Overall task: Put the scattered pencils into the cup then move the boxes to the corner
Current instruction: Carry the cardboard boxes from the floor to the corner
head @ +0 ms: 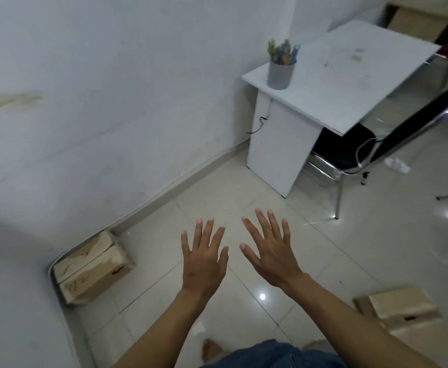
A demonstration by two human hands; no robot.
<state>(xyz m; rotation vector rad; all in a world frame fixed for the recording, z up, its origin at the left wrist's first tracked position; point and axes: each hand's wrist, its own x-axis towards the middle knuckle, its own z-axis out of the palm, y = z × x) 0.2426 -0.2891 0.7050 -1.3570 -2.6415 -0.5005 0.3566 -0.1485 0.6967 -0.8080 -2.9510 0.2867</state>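
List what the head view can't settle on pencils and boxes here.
Head view throughout:
- Coloured pencils in the grey cylindrical cup: blurred, count unreadable.
- Pale wooden boxes in the wall corner: markings blurred.
- Pale wooden box, lower right: blurred, lid state unclear.

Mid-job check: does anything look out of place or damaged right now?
Yes: a pale wooden box lies alone on the floor tiles at lower right, far from the two pale boxes with peeling tops in the wall corner.

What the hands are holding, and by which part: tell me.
Nothing is held. The left hand and the right hand are both spread open with straight fingers, touching no object.
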